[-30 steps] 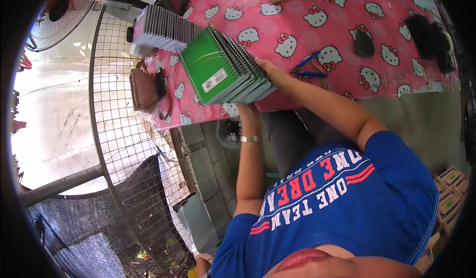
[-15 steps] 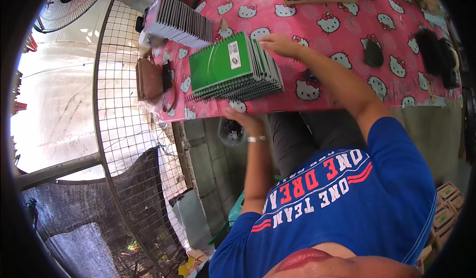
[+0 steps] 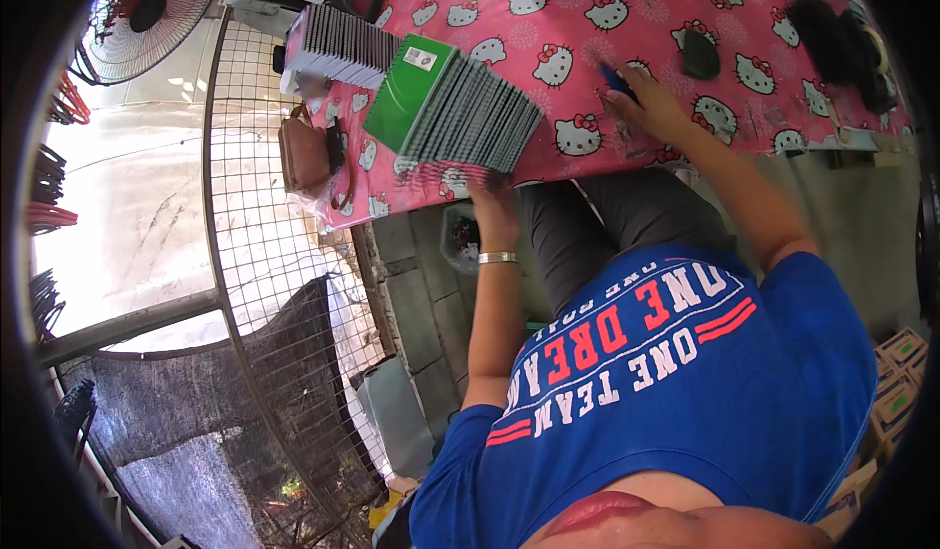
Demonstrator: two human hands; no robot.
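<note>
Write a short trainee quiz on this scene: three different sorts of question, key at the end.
1. Which of the person's hands is at the blue tool?
2. True or false: the brown bag lies to the right of the green-topped notebook stack.
3. Choose one. The tablecloth is mainly: (a) yellow, (b) pink, (c) grey.

Key:
1. The right hand.
2. False; it lies to the left of the stack.
3. (b)

A chunky spiral notebook stack [image 3: 455,106] is piled green-cover-up, coils turned right; blue-handled pliers [image 3: 616,80], kinda blurry, are held right of it.
</note>
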